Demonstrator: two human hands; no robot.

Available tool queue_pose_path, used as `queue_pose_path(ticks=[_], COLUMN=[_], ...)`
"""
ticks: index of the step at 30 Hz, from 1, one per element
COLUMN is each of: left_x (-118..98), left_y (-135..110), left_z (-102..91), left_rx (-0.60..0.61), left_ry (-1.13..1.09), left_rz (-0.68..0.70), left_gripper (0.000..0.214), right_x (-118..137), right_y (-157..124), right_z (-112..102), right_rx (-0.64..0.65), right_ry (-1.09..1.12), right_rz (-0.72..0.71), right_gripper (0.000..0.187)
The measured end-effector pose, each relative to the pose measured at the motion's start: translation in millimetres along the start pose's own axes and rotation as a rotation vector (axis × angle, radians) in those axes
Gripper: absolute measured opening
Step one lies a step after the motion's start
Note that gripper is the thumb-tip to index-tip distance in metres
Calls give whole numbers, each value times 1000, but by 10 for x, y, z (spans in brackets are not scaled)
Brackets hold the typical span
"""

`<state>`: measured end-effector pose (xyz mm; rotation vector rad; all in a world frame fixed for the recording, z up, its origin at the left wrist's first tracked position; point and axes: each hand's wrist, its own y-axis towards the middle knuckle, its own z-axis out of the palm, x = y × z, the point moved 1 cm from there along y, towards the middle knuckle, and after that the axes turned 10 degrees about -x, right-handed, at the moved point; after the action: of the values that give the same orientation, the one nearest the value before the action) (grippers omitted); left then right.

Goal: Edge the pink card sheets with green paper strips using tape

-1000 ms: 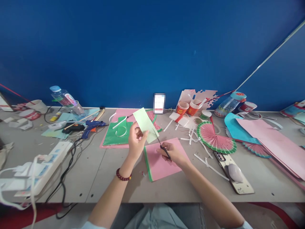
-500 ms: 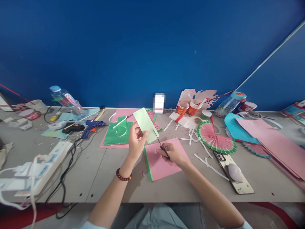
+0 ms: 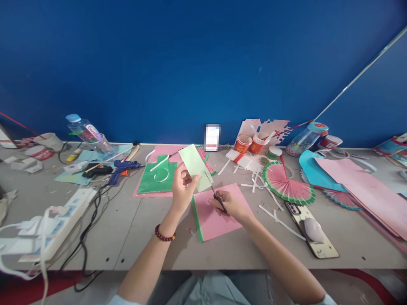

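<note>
My left hand (image 3: 184,186) pinches a light green sheet of paper (image 3: 194,163) and holds it tilted above the table. In my right hand (image 3: 227,203) are dark-handled scissors (image 3: 219,200), with their blades at the paper's lower right edge. A narrow strip along that edge stands partly apart from the sheet. Beneath my right hand lies a pink sheet (image 3: 216,226) with a green band down its left side. Left of the held paper is a green paper pack (image 3: 155,184) on pink paper, with white curled strips on top.
A blue glue gun (image 3: 122,169) and a white power strip (image 3: 70,216) lie left. On the right are a watermelon-patterned paper fan (image 3: 286,186), red paper cups (image 3: 243,144), white strips (image 3: 275,216) and a phone (image 3: 318,237) under a mouse. A bottle (image 3: 87,131) leans at the back left.
The strip at the light green paper's edge stands further apart from the sheet. Paper and left hand have shifted very slightly; the right hand stays nearly in place.
</note>
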<state>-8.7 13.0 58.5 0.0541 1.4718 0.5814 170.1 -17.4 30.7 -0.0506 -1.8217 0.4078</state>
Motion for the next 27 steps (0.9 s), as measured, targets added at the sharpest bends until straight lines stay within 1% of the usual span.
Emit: queue_pose_path(ticks=[6,13,19,27], left_x=[-8,6,-21,-39], left_y=[-11,-21,-49,-74], left_z=[3,16,40,63], left_rx=[47,72,121,156], left_ry=[7,-14,1,36], left_rz=[-17,-49,-101,-83], left_gripper=[55,59,60,61], right_x=[-16,56,50,49], right_y=[12,-7,6,0], right_z=[-5,2,-4,-1], right_rx=[2,-2,-1,-3], right_ry=[-10,-2,33,70], right_rz=[16,19,12,5], right_gripper=[35,36,35,36])
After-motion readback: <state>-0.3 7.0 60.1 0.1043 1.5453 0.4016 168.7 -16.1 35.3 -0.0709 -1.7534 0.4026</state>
